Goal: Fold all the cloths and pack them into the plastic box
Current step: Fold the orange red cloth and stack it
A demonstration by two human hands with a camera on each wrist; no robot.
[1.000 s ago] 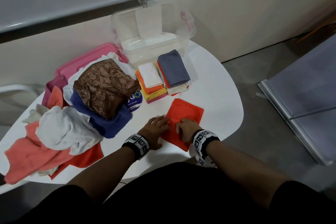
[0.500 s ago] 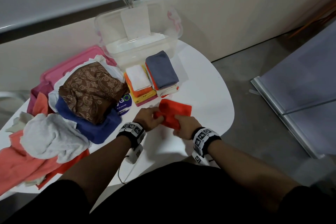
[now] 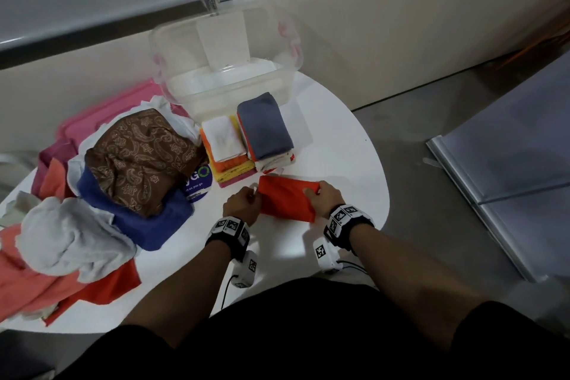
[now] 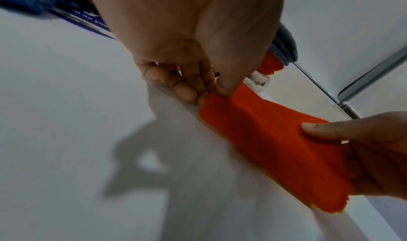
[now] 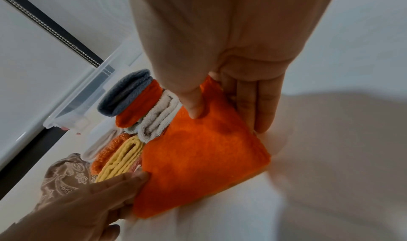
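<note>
A folded orange cloth [image 3: 288, 200] [image 4: 270, 143] [image 5: 198, 150] is held just above the white table [image 3: 339, 133] between my hands. My left hand [image 3: 243, 205] [image 4: 211, 91] pinches its left end between thumb and fingers. My right hand [image 3: 322, 197] [image 5: 222, 109] grips its right end, thumb on top and fingers underneath. Just beyond stand two stacks of folded cloths, one topped white [image 3: 223, 140], one topped grey [image 3: 265, 126] [image 5: 125, 95]. The clear plastic box [image 3: 222, 71] sits behind them at the table's far edge.
A heap of unfolded cloths fills the table's left half: a brown paisley one [image 3: 142, 157], a blue one [image 3: 145, 222], a white towel [image 3: 68, 237], salmon and red ones [image 3: 30, 287]. A pink lid [image 3: 101, 114] lies behind. A grey panel [image 3: 509, 163] lies on the floor at right.
The orange cloth lay flat with both hands pressing its near edge. It has since been folded narrower and lifted, and my hands now hold its two ends nearer the stacks.
</note>
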